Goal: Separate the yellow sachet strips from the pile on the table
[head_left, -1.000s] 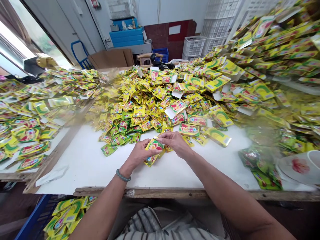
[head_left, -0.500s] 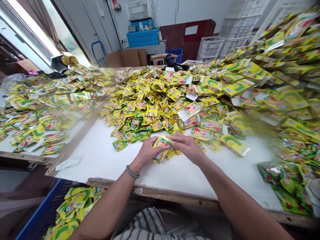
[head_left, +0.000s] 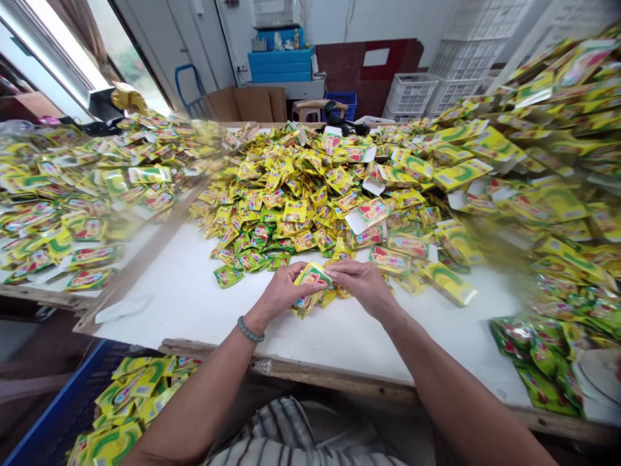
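Note:
My left hand [head_left: 282, 290], with a beaded bracelet at the wrist, is closed around a small yellow-and-green printed carton [head_left: 313, 274], its thumb across the front. Below that thumb shows a yellow printed piece [head_left: 305, 303]; I cannot tell whether it is a sachet or part of the carton. The fingertips of my right hand [head_left: 361, 281] are pinched together at the carton's right end. Both hands are low over the white tabletop [head_left: 339, 336]. Just beyond them lies a heap of small yellow and green sachets [head_left: 291, 207].
Open yellow cartons [head_left: 451, 278] are piled on the right, with green sachets [head_left: 538, 369] near the front edge. More cartons cover the left table [head_left: 87, 226], past a wooden strip [head_left: 145, 255]. A blue crate [head_left: 53, 414] of yellow cartons stands below at left.
The fingers of my right hand have drawn from lying along the carton's top edge into a pinch at its right end. My left hand keeps its hold, and the view has shifted slightly.

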Demonstrator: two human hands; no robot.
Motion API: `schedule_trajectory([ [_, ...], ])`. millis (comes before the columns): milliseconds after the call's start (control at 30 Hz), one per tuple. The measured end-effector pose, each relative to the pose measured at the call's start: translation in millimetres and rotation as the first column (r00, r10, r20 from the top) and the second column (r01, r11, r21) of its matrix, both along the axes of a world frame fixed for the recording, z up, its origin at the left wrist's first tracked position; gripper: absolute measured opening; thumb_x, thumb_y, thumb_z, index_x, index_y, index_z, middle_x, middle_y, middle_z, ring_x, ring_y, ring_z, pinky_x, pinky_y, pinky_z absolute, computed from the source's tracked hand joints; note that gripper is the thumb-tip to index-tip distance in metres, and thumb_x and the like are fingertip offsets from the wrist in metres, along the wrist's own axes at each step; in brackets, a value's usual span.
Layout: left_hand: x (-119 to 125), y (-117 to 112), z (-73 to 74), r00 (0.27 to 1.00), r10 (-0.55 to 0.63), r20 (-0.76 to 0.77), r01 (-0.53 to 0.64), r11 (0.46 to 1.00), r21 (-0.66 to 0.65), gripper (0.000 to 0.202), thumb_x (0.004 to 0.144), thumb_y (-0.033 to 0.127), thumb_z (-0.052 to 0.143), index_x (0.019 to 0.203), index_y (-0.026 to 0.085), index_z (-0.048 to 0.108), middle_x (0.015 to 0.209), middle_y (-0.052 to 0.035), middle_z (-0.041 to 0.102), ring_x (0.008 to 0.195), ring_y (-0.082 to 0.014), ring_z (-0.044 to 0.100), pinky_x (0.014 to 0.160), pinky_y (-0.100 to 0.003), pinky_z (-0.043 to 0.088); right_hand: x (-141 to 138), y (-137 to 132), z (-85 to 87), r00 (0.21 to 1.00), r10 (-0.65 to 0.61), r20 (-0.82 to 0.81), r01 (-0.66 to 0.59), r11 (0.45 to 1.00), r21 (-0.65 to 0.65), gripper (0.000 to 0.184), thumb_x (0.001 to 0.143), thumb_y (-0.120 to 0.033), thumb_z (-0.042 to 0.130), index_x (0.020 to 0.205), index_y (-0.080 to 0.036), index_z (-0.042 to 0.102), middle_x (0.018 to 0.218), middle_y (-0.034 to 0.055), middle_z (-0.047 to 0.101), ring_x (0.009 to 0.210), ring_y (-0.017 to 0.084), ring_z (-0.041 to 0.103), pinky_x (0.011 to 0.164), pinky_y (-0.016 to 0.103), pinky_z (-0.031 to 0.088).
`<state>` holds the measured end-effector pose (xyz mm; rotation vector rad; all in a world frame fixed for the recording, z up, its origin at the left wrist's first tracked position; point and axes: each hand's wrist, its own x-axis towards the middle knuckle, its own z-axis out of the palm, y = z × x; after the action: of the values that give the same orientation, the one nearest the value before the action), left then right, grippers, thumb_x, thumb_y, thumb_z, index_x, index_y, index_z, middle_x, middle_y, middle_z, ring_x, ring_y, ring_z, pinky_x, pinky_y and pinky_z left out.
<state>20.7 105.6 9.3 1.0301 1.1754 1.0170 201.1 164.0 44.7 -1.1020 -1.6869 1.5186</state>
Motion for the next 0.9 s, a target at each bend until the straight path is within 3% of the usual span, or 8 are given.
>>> schedule_trajectory([
  [133,-0.4,-0.3,-2.8,0.992,-0.014,-0.122,0.018,0.999,0.036,0.044,0.069,0.048,0.078,0.094,0.015,0.065,0.076,-0.0006,0.066,0.063,-0.0140,0.059,0.057,-0.024,0.045,-3.6,-0.8,-6.0,0.999,-0.029,0.022,0.029,1.000,0.005,0.013,0.071,-0.033,0.073,0.078,-0.024,0.080,0.080,0.0051,0.073,0.079,0.020,0.064,0.077,0.034,0.051],
  [300,2.8,0.7,-1.9,0.997,0.040,0.066,-0.037,0.998,-0.053,0.045,0.065,0.046,0.081,0.092,0.015,0.064,0.075,-0.0001,0.067,0.059,-0.0133,0.059,0.056,-0.025,0.048,-5.3,-5.0,-6.5,0.999,-0.005,-0.036,0.004,1.000,-0.018,0.021,0.076,-0.042,0.071,0.083,-0.024,0.080,0.086,0.0049,0.073,0.087,0.021,0.063,0.081,0.035,0.050],
  [500,2.3,-1.0,6.4,0.947,0.122,0.297,-0.076,0.984,-0.159,0.055,0.059,0.051,0.083,0.094,0.015,0.061,0.070,-0.0005,0.068,0.051,-0.0144,0.061,0.051,-0.028,0.054,-8.1,-11.7,-3.7,0.997,0.014,0.077,-0.035,0.962,0.272,0.025,0.085,-0.038,0.065,0.104,-0.028,0.076,0.090,0.0055,0.070,0.086,0.020,0.062,0.079,0.034,0.049],
  [600,2.4,-0.3,9.6,0.936,0.134,0.325,-0.076,0.980,-0.183,0.054,0.060,0.052,0.083,0.094,0.016,0.061,0.070,-0.0005,0.068,0.051,-0.0142,0.061,0.050,-0.028,0.055,-7.3,-10.1,-3.0,0.992,0.060,0.109,-0.092,0.940,0.328,0.027,0.086,-0.040,0.063,0.107,-0.029,0.075,0.093,0.0060,0.070,0.088,0.020,0.062,0.079,0.034,0.050],
  [667,2.0,0.8,10.6,0.935,0.143,0.326,-0.090,0.981,-0.173,0.052,0.062,0.052,0.082,0.092,0.015,0.062,0.069,-0.0003,0.068,0.051,-0.0134,0.061,0.051,-0.027,0.055,-5.6,-8.0,-2.7,0.994,0.032,0.106,-0.066,0.939,0.338,0.026,0.084,-0.041,0.066,0.105,-0.029,0.076,0.093,0.0064,0.070,0.087,0.021,0.062,0.079,0.035,0.050],
  [800,-2.1,0.9,10.7,0.937,0.143,0.319,-0.095,0.982,-0.160,0.050,0.063,0.053,0.080,0.092,0.016,0.062,0.069,-0.0007,0.068,0.049,-0.0138,0.061,0.051,-0.029,0.056,-1.8,-4.8,-3.1,0.999,-0.031,0.021,0.027,0.983,0.179,0.023,0.080,-0.041,0.070,0.095,-0.026,0.079,0.088,0.0066,0.071,0.081,0.020,0.064,0.075,0.035,0.052],
  [900,-6.6,-1.1,9.1,0.953,0.110,0.282,-0.071,0.987,-0.147,0.049,0.066,0.053,0.078,0.095,0.016,0.064,0.071,-0.0015,0.069,0.051,-0.0154,0.063,0.051,-0.030,0.056,2.0,-1.9,-4.2,1.000,0.018,-0.026,-0.018,1.000,0.015,0.027,0.078,-0.046,0.071,0.092,-0.024,0.080,0.087,0.0067,0.073,0.076,0.020,0.065,0.072,0.035,0.055],
])
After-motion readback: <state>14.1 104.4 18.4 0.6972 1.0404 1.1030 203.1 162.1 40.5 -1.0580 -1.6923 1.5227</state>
